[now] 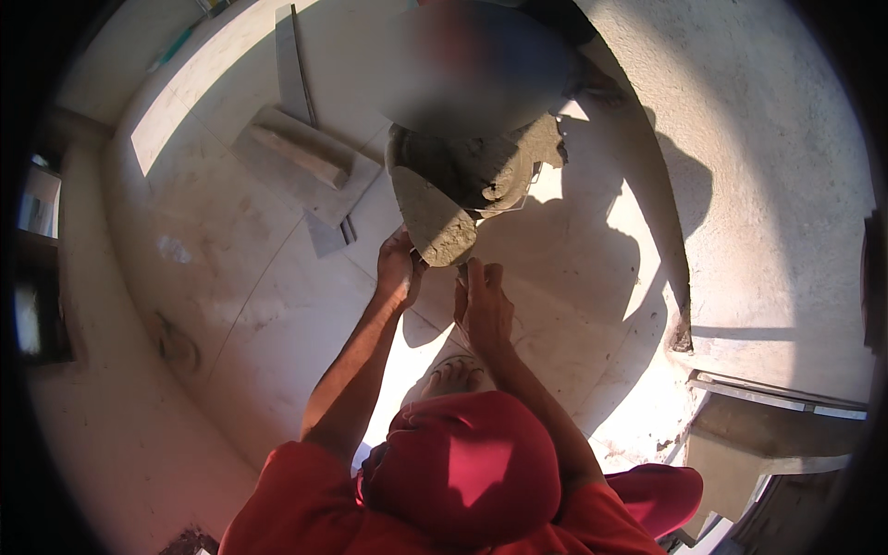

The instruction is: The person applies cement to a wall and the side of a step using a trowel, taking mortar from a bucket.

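Observation:
A trowel with a broad rounded blade, thickly coated in grey-brown mortar, is tilted over the near edge of a round pan. My right hand is closed round its short handle, just below the blade. At the blade's left edge, my left hand is closed against it, with some fingers hidden underneath. Wet mortar lies in the pan and is heaped up its right side. The far part of the pan is hidden by a blurred patch.
A plastering float with a wooden handle lies on the tiled floor at left, across a long straightedge. A rough plastered wall rises at right. My bare foot is below my hands.

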Demonstrator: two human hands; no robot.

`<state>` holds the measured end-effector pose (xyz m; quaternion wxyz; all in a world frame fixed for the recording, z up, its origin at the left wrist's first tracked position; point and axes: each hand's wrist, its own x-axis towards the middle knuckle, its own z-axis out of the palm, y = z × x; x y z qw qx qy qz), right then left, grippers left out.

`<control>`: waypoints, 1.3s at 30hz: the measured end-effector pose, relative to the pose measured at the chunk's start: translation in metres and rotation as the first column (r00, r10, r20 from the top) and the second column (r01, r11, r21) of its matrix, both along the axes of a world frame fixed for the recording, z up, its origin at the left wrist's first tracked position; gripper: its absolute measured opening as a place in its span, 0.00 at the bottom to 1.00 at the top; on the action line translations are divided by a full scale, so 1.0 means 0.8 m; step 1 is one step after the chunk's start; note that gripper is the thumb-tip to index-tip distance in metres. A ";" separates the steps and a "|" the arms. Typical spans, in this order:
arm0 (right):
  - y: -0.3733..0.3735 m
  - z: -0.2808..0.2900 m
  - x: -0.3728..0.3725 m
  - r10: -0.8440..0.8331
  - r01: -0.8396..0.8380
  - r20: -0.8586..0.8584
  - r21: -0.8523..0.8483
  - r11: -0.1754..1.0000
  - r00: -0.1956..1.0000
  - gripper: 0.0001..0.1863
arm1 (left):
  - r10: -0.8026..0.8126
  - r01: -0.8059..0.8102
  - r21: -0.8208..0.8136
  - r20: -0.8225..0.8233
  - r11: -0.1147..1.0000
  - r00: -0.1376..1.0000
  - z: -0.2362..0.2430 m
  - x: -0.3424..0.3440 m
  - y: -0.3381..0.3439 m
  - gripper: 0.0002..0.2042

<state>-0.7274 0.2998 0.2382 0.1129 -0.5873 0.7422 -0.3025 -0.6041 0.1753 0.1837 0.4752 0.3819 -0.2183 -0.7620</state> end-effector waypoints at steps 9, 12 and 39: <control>-0.054 0.006 -0.047 -0.173 0.193 -0.214 0.074 0.978 0.961 0.18 | -0.024 0.025 0.012 -0.096 1.000 0.995 0.031 -0.051 -0.011 0.21; -0.032 0.012 -0.052 -0.101 0.155 -0.204 0.270 0.950 0.974 0.18 | 0.056 -0.057 0.011 0.034 0.998 0.998 0.031 -0.064 -0.023 0.20; 0.037 0.205 -0.203 0.183 -0.189 0.066 0.552 0.812 0.981 0.14 | -0.021 0.011 -0.120 -0.079 0.993 0.997 0.025 -0.064 -0.010 0.18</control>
